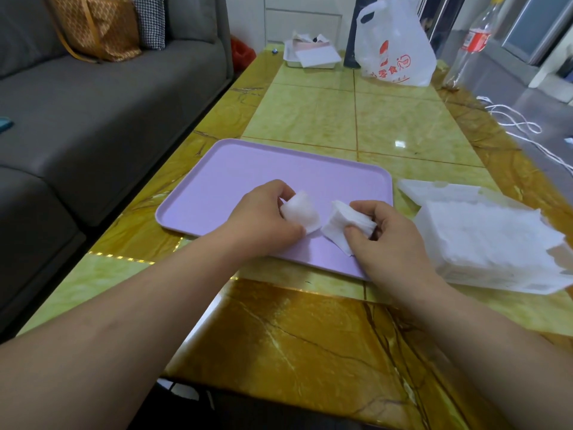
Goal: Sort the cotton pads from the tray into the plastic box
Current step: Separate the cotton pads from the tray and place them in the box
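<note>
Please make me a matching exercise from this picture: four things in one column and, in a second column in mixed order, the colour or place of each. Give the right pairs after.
Things
1. tray
2. plastic box
3. plastic bag
4. sofa

Colour or place
A. grey, at the far left
B. white with red print
C. right of the tray, stacked with cotton pads
D. purple

Pairs: 1-D, 2-C, 3-B, 4-A

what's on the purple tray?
Two bunches of cotton pads: left bunch gripped by the left hand, right bunch by the right hand. Tray otherwise bare; the patch under the hands is hidden.
</note>
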Action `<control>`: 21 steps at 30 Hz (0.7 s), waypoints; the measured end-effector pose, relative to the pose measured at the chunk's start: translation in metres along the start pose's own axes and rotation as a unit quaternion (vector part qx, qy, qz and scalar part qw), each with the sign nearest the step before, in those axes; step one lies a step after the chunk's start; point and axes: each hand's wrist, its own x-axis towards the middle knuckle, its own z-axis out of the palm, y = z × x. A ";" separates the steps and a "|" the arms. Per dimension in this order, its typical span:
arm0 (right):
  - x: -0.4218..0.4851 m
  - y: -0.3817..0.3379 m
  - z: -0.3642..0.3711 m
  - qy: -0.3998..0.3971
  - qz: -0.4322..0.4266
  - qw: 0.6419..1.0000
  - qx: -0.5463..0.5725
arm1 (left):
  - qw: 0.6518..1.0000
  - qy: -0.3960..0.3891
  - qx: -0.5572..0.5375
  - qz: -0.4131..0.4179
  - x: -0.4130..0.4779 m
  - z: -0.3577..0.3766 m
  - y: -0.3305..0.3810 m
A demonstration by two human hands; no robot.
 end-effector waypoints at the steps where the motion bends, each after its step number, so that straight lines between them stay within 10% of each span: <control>1: 0.000 0.000 0.000 0.001 -0.001 1.000 -0.003 | 1.000 -0.001 0.000 0.004 0.000 0.000 0.000; 9: 0.003 0.003 0.000 -0.009 0.005 1.000 -0.006 | 0.991 0.040 -0.127 0.022 -0.006 -0.008 0.008; 13: 0.007 0.004 -0.002 -0.004 0.027 0.999 0.025 | 0.965 -0.089 -0.247 0.016 -0.016 -0.009 0.020; 21: 0.011 0.009 -0.007 -0.044 0.056 0.992 0.102 | 0.990 -0.092 -0.072 0.080 -0.011 0.013 0.017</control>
